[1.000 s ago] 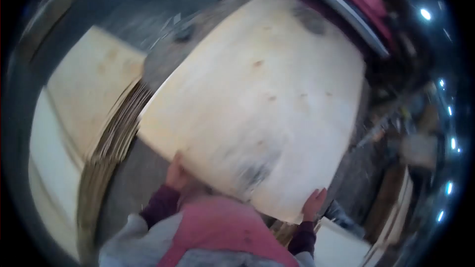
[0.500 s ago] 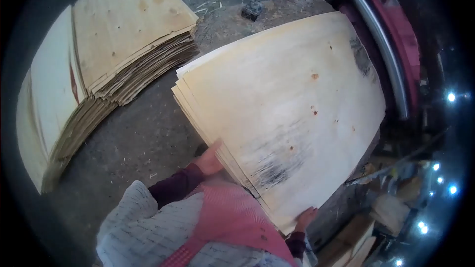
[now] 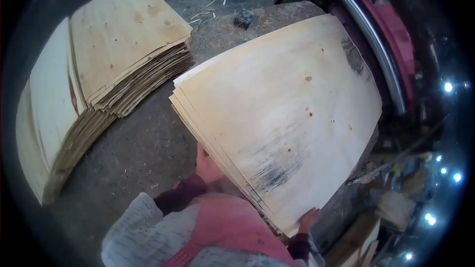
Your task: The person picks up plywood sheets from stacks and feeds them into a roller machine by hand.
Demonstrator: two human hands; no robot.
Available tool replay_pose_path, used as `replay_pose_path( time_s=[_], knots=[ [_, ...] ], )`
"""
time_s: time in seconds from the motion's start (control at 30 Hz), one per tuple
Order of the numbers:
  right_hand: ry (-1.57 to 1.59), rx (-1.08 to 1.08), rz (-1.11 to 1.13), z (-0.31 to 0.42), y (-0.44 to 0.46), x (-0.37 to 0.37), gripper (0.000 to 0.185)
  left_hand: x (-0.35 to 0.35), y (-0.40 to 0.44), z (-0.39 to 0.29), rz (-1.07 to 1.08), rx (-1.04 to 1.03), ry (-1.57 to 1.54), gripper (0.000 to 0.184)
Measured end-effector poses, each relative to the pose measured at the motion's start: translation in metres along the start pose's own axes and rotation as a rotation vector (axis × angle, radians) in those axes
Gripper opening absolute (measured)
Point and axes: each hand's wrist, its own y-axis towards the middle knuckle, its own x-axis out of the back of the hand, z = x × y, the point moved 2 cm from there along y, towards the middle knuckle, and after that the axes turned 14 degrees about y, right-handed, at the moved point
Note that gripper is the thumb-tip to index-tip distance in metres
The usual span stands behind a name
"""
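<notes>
Pale, thin wooden sheets (image 3: pixel 262 109), apparently steadied.
Left hand (image 3: pixel 209 169) wide at their near edge; right hand (image 3: pixel 308 219), grip unclear, at their corner.

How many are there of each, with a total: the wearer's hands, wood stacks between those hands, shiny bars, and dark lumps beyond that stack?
Hands: 2 (left hand, right hand)
Stack between them: 1
Shiny bar: 1
Dark lump: 1
Total: 5
</notes>
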Motion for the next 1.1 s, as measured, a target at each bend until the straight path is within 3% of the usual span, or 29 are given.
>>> replay_pose_path(
  time_s=[0.1,0.17,0.2,0.27,0.3,0.43,0.5,0.53,0.67,0.73,0.8,0.9,1.1],
  knots=[
    [0.01,-0.012,0.0,0.004,-0.003,0.004,0.063,0.033,0.0,0.014,-0.026,0.0,0.114,0.07],
    [-0.008,-0.027,0.01,0.006,0.001,0.006,0.062,0.083,0.005,0.037,-0.05,-0.01,0.61,0.068],
    [-0.015,-0.03,0.02,0.002,0.005,0.006,0.06,0.111,0.007,0.054,-0.037,-0.032,1.039,0.067],
    [-0.036,-0.009,0.026,-0.012,0.016,0.006,0.056,0.1,0.012,0.058,0.037,-0.149,1.7,0.068],
    [-0.047,0.009,0.015,-0.02,0.02,0.004,0.053,0.061,0.01,0.049,0.109,-0.255,1.927,0.07],
    [0.069,-0.018,0.039,-0.042,0.02,0.006,0.041,0.057,0.013,0.063,0.071,-0.205,0.769,0.068],
    [0.141,-0.02,0.085,-0.051,0.016,0.012,0.044,0.052,0.006,0.06,0.103,-0.002,0.31,0.069],
    [0.167,-0.016,0.117,-0.051,0.015,0.019,0.045,0.049,0.005,0.057,0.082,0.058,0.225,0.069],
    [0.054,0.057,0.086,-0.008,0.0,0.017,0.052,0.056,0.028,0.055,0.04,0.114,0.355,0.07],
    [-0.209,0.109,0.153,-0.035,-0.003,0.006,0.054,0.058,0.044,0.061,0.022,0.104,0.426,0.071],
    [-0.177,0.219,-0.022,-0.003,-0.006,0.007,0.041,0.06,0.057,0.067,0.018,0.105,0.474,0.071],
    [-0.095,0.246,-0.003,-0.04,0.004,-0.002,0.044,0.065,0.071,0.068,0.004,0.112,0.515,0.072],
    [-0.122,0.094,0.043,0.019,-0.006,0.01,0.045,0.062,0.076,0.068,-0.016,0.115,0.574,0.074]
  ],
)
